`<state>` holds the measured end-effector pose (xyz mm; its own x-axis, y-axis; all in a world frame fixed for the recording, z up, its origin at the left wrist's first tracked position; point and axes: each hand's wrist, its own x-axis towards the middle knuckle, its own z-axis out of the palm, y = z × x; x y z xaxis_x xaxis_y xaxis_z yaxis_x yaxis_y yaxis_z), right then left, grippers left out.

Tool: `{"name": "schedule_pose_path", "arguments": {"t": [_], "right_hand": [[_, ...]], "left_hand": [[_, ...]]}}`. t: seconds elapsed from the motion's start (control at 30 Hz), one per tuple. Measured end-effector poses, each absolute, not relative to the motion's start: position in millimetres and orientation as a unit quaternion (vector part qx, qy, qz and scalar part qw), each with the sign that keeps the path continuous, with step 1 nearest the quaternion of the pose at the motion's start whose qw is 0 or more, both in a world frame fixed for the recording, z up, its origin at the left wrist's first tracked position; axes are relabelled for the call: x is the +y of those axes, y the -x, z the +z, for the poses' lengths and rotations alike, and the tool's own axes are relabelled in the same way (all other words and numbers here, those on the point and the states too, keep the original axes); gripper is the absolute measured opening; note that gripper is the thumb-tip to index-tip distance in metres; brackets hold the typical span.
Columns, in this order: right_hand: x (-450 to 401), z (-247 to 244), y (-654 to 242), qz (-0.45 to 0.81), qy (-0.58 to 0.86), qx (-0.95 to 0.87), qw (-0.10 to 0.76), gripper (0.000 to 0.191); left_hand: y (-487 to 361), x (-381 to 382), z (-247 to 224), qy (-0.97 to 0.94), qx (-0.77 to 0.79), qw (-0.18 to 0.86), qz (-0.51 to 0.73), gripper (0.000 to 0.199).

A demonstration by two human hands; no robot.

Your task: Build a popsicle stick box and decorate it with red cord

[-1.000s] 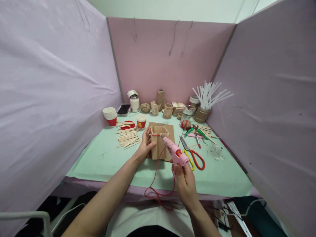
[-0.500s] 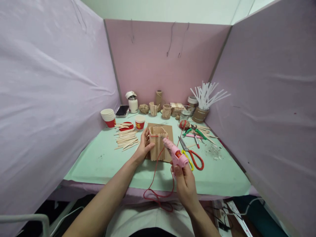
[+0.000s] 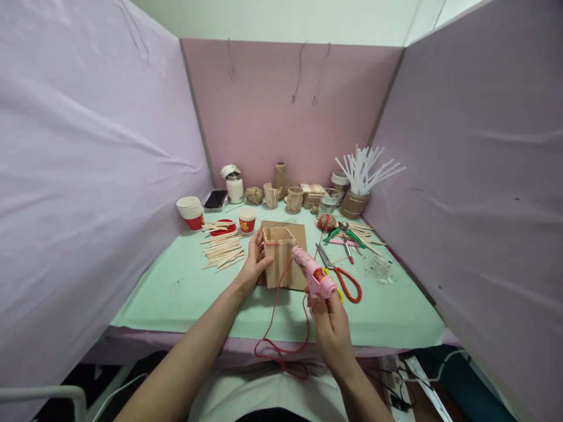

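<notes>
The left hand (image 3: 255, 264) holds the stick box (image 3: 276, 264) at its left side, with the thumb (image 3: 265, 262) upon the front wall. The left forearm (image 3: 189, 351) comes slantwise from the near left of the box. The right hand (image 3: 331, 325) is nearer and to the right of the box, its fingers curled in a grip.

Back row of the table (image 3: 189, 299), left to right, we list: one white jar (image 3: 234, 191); one ball of twine (image 3: 254, 196); one brown spool (image 3: 280, 177), upright; one clear glass bowl (image 3: 328, 205); one brown pot (image 3: 354, 206) bearing slim white sticks (image 3: 361, 170). At left we count one stack of paper cups (image 3: 190, 212), red and white. At right we enter green-handled pliers (image 3: 354, 237). Behind all, we record one pink panel (image 3: 246, 129).
</notes>
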<state>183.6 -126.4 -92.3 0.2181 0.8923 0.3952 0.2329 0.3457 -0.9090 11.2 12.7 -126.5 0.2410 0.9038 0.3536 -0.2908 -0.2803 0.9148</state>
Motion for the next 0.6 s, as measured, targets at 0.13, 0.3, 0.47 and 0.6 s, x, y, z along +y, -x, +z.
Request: {"name": "schedule_pose_path", "arguments": {"t": [0.13, 0.3, 0.47, 0.6], "right_hand": [[-126.2, -95.2, -184.5, 0.277, 0.502, -0.559, 0.599, 0.043], [-125.1, -98.3, -186.7, 0.28, 0.504, -0.55, 0.605, 0.042], [-125.4, -95.6, -187.5, 0.278, 0.504, -0.549, 0.606, 0.045], [-126.3, -92.2, -187.9, 0.268, 0.51, -0.548, 0.607, 0.045]], "left_hand": [[-11.2, 12.2, -125.4, -0.576, 0.268, 0.535, 0.556, 0.102], [-10.6, 14.0, -128.5, -0.58, 0.259, 0.536, 0.557, 0.1], [-10.3, 14.0, -129.2, -0.576, 0.266, 0.537, 0.556, 0.097], [-9.8, 13.6, -127.9, -0.577, 0.269, 0.538, 0.552, 0.099]]}}
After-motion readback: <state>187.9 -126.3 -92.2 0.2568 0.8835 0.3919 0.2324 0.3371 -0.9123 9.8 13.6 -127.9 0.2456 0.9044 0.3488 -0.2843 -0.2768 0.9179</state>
